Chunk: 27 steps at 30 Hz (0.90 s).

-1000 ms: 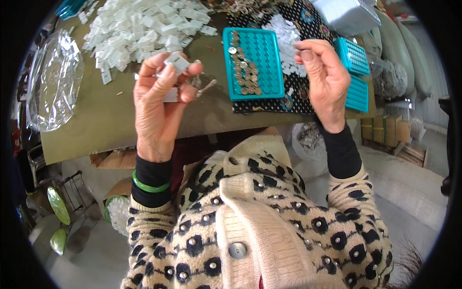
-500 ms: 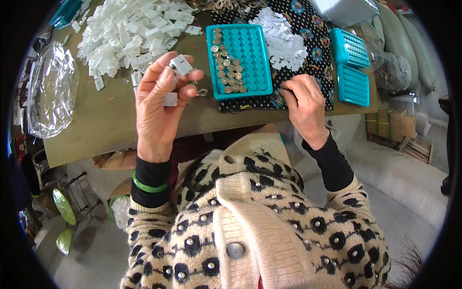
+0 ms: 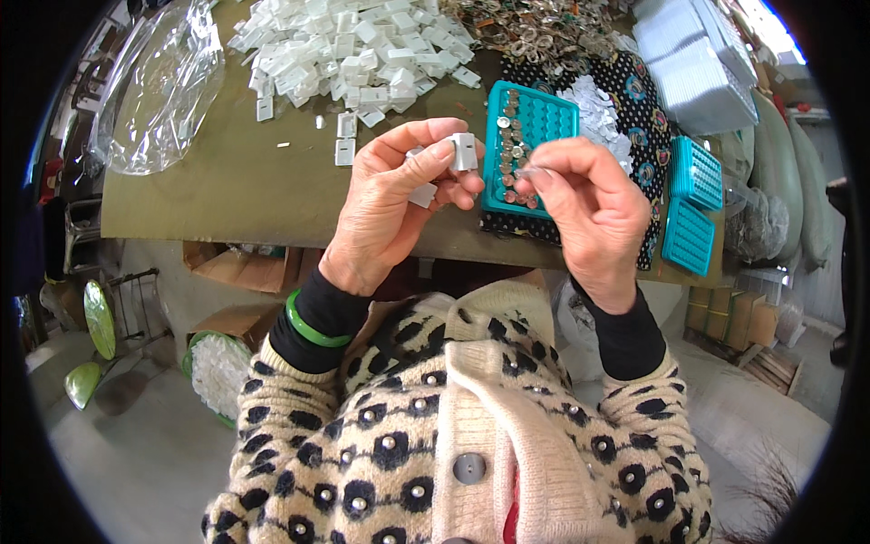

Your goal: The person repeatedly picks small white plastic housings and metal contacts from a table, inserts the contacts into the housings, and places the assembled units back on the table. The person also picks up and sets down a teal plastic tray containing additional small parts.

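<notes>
Between the thumb and fingers of my left hand (image 3: 385, 199) is a small white plastic casing (image 3: 464, 152) with a slot in its face. Lower in the same hand, a second white piece (image 3: 422, 194) is partly covered by the fingers. My right hand (image 3: 598, 213) is closed in a pinch over the near part of a teal tray (image 3: 555, 111), and the tiny thin thing at its fingertips is too small to name. Small round metal discs (image 3: 506, 136) sit in the tray's left wells. The two hands are close together but apart.
A big heap of white plastic casings (image 3: 362, 54) lies at the back, with shiny small parts (image 3: 553, 32) beside it. White flakes (image 3: 598, 107) rest on a patterned black cloth (image 3: 639, 100). Stacked teal trays (image 3: 691, 236) stand right; a clear plastic bag (image 3: 168, 91) lies left.
My right hand has come from beside the white flakes to over the tray, near my left hand, its fingertips pinched. The left hand still holds its white pieces. The whole view has shifted.
</notes>
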Tool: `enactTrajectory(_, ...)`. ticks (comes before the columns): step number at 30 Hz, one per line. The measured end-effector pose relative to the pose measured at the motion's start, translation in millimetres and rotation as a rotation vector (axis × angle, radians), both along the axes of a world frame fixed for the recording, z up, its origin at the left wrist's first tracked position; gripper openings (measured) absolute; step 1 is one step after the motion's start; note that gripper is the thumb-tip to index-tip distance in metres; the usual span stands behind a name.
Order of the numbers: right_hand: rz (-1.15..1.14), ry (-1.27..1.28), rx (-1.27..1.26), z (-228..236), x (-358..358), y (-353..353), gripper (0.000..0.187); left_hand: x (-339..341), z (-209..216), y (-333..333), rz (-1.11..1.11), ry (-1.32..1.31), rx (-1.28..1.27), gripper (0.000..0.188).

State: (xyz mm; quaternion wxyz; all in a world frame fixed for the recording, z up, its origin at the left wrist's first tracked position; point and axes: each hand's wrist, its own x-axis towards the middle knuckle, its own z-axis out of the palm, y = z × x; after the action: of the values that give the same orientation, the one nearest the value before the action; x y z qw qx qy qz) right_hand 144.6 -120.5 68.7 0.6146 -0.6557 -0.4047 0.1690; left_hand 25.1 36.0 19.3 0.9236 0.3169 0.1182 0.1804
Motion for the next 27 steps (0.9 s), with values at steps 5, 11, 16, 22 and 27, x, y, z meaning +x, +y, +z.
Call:
enactTrajectory(5,-0.016,-0.327,0.089,-15,-1,39,0.007,-6,3,3,-0.007,-0.030,-0.114,0.025)
enactTrajectory(11,0.039,-0.299,0.032,-19,-5,50,0.008,-11,1,9,-0.025,-0.046,-0.153,0.026)
enactTrajectory(16,0.060,-0.350,-0.026,-14,-7,53,0.008,-13,-3,13,-0.022,-0.063,-0.160,0.027)
enactTrajectory(22,0.058,-0.543,-0.038,-8,-9,57,0.010,-15,-5,15,-0.002,-0.055,-0.134,0.024)
enactTrajectory(27,0.057,-0.658,-0.024,-6,-9,58,0.012,-17,-3,15,0.004,-0.034,-0.131,0.023)
